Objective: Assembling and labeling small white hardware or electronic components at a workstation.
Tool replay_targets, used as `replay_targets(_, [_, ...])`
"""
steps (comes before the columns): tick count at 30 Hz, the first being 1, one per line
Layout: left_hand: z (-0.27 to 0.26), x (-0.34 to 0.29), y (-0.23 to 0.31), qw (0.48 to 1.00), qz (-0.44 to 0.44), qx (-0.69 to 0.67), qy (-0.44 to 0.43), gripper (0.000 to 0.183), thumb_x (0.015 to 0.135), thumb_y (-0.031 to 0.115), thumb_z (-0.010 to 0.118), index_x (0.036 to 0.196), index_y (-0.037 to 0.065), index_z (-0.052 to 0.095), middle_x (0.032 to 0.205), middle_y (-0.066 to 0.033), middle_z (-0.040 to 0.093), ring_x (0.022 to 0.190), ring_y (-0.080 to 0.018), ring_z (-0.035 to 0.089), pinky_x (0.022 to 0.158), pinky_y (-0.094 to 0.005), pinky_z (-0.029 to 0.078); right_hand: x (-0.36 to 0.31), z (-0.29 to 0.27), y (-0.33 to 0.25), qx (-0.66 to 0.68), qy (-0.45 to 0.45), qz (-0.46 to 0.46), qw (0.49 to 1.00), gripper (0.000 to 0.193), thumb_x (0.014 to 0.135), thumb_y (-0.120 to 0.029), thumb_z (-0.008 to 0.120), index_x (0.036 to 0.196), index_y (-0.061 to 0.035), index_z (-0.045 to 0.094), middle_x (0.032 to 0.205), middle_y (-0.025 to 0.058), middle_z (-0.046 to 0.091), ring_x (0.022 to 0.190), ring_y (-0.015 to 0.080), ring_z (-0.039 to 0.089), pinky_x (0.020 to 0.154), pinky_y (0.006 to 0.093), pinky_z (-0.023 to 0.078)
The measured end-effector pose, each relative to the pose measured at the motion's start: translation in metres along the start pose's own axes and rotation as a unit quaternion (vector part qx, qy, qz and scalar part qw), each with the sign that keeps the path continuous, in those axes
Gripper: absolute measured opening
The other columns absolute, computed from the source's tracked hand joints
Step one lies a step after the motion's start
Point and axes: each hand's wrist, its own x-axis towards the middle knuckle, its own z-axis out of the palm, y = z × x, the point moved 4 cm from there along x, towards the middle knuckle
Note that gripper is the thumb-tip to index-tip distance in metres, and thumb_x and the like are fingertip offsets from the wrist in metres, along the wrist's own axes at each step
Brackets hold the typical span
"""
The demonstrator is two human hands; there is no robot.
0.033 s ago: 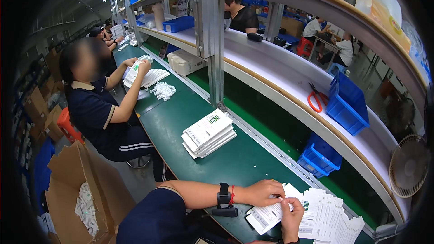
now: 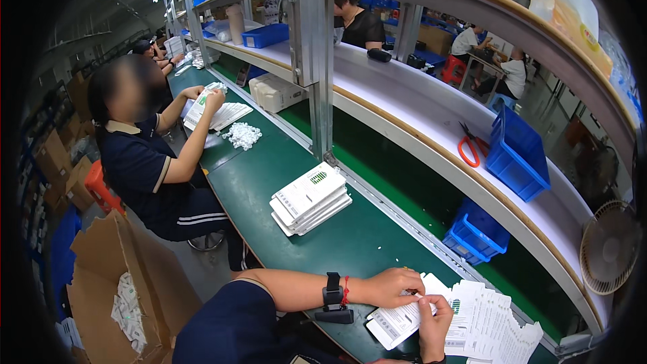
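At the lower right, my left hand [image 2: 394,288] and my right hand [image 2: 435,323] meet over a white printed card [image 2: 396,323] with small grey print. Fingertips of both hands pinch close together at its upper edge; any small part between them is hidden. Beneath it, more flat white cards seem to lie. Just right of my right hand, a fanned spread of white printed cards [image 2: 488,323] rests on the green table [image 2: 269,192]. Farther left stands a neat stack of white cards [image 2: 311,192] with a green design.
An open cardboard box [image 2: 101,283] holding white packets stands at the lower left. To the left, a co-worker [image 2: 148,141] handles cards beside a pile of small white pieces [image 2: 242,135]. Red-handled scissors [image 2: 470,151] and a blue bin [image 2: 519,155] sit on the shelf.
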Motion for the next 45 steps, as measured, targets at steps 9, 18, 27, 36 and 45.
replay_targets(9, [-0.002,0.001,0.002,1.0,0.026,0.009,-0.001,0.012,0.077,0.006,0.065,0.087,0.003,0.063,0.081,-0.0091,0.06,0.077,-0.0272,0.058,0.069,-0.0364,0.046,0.001,0.0,0.002,-0.014,0.008,-0.009,1.0,0.01,0.083,-0.008,0.067,0.08,-0.0001,0.061,0.078,0.0035,0.062,0.073,0.0077,0.052,0.067,0.022,0.042])
replay_targets(18, [-0.008,0.002,0.006,1.0,0.009,0.023,-0.002,0.012,0.075,0.008,0.068,0.084,0.003,0.062,0.077,-0.01,0.061,0.072,-0.026,0.06,0.068,-0.0351,0.047,0.001,0.002,0.001,-0.035,-0.001,-0.03,0.999,0.008,0.085,-0.007,0.064,0.088,0.001,0.065,0.081,0.0052,0.066,0.076,0.0086,0.057,0.069,0.0228,0.045])
replay_targets(27, [-0.004,0.004,0.004,0.999,0.003,0.031,-0.026,0.014,0.074,0.009,0.066,0.086,0.005,0.063,0.081,-0.0102,0.063,0.077,-0.0289,0.06,0.072,-0.0371,0.047,-0.001,0.002,-0.001,-0.022,-0.019,-0.007,1.0,0.013,0.085,-0.009,0.066,0.093,0.0002,0.065,0.085,0.0062,0.066,0.078,0.008,0.057,0.068,0.0213,0.046])
replay_targets(36, [-0.007,0.005,0.008,0.999,0.013,0.029,-0.016,0.009,0.078,0.01,0.064,0.086,0.005,0.062,0.08,-0.0099,0.062,0.076,-0.0288,0.059,0.07,-0.0375,0.046,-0.001,0.001,0.003,-0.027,0.001,-0.032,0.999,0.011,0.087,-0.011,0.064,0.091,-0.0009,0.062,0.084,0.0031,0.063,0.075,0.0061,0.054,0.067,0.02,0.044])
replay_targets(45, [-0.008,0.003,0.006,1.0,0.023,0.007,0.007,0.007,0.078,0.007,0.064,0.084,0.005,0.063,0.08,-0.0095,0.062,0.075,-0.0273,0.06,0.069,-0.0358,0.048,0.0,0.003,0.0,-0.025,-0.014,-0.024,0.999,0.01,0.086,-0.01,0.065,0.09,-0.0013,0.062,0.083,0.0041,0.063,0.075,0.0072,0.055,0.065,0.0209,0.045])
